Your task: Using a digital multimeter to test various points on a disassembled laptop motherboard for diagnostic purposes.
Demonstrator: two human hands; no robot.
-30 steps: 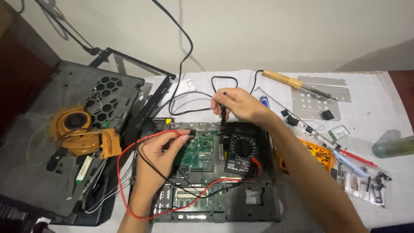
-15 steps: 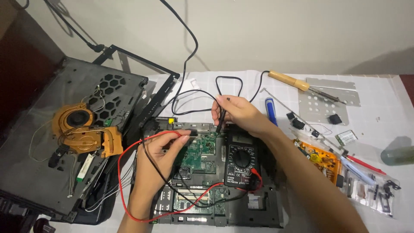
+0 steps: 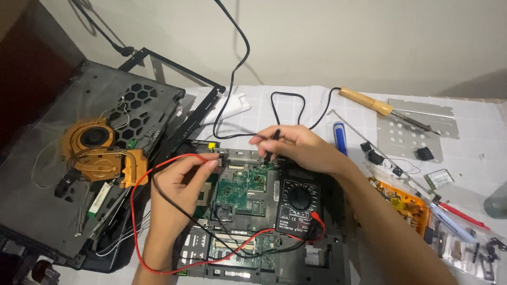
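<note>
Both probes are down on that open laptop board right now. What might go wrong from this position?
The left hand and right hand hold probe tips close together at the green board's upper edge; a slip might bridge neighbouring contacts. The red lead loops round the left wrist and could snag, tugging the multimeter that rests on the chassis.

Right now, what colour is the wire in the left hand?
Red wire, held by the left hand; the head view shows it.

White checked table [image 3: 475, 132] bears soldering iron [image 3: 372, 103], metal plate [image 3: 417, 121] (perforated).
</note>
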